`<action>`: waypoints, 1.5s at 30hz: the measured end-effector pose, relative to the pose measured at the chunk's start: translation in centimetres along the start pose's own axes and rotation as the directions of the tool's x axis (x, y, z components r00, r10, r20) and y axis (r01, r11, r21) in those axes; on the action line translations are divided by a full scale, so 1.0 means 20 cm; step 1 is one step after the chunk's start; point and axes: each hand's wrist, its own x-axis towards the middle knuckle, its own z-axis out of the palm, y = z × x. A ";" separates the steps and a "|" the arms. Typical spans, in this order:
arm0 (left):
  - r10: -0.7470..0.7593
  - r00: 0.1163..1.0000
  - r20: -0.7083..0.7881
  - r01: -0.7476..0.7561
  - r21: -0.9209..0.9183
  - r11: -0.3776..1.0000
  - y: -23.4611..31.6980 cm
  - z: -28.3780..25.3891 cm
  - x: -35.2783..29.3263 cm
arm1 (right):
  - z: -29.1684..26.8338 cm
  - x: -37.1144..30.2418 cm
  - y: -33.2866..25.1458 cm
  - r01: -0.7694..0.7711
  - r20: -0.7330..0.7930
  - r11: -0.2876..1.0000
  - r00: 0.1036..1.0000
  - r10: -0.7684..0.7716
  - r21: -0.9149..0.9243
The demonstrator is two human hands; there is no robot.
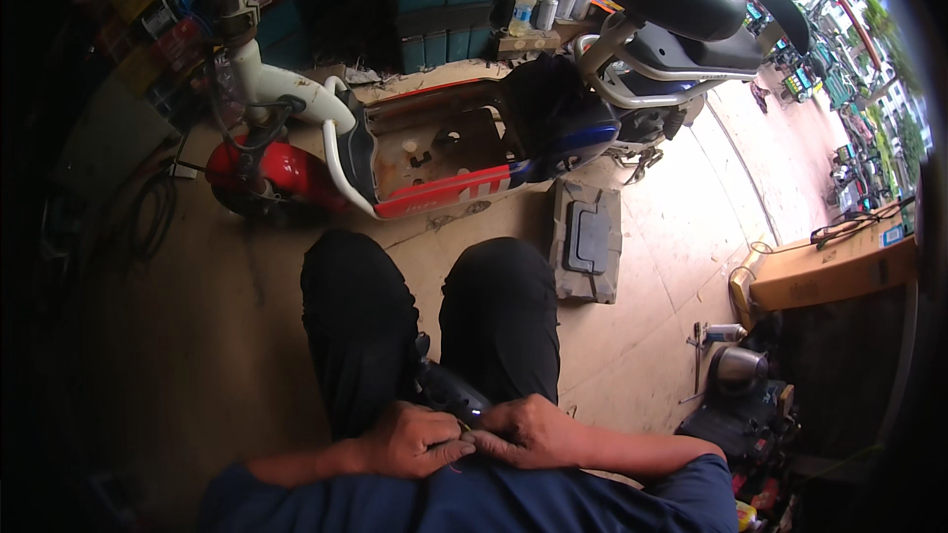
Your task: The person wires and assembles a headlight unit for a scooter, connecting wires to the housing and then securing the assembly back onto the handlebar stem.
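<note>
Both my hands are together in my lap, low in the view. My left hand (420, 439) is closed, its thumb and fingers pinched close to the other hand's. My right hand (526, 432) is also closed, with its thumb tip meeting the left thumb. A small, thin yellowish bit shows between the fingertips, too small to name. Just beyond the fingers, a glossy black elongated part (452, 390) with a narrow far end lies between my thighs. Its near end is hidden by my hands.
Ahead stands a red and white electric scooter (444, 190) with its footboard cover off. A grey-black plastic cover (589, 242) lies on the floor by it. At right are a cardboard box (834, 271), a T-handle tool (697, 360) and a spray can (726, 333). Teal boxes (444, 15) stand behind.
</note>
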 end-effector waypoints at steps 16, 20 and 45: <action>0.072 0.978 0.198 -0.049 -0.116 0.992 -0.10 -0.05 0.05 | 0.01 0.01 0.07 -0.065 0.116 0.944 0.993 0.028 0.323; 0.043 0.978 0.206 -0.011 -0.153 0.988 -0.12 -0.05 0.04 | -0.01 0.02 0.11 -0.058 0.157 0.952 0.988 0.010 0.301; -0.248 0.967 0.067 0.234 -0.625 0.745 -0.13 0.00 -0.08 | -0.26 -0.49 1.27 0.203 -0.499 0.463 0.205 0.842 0.863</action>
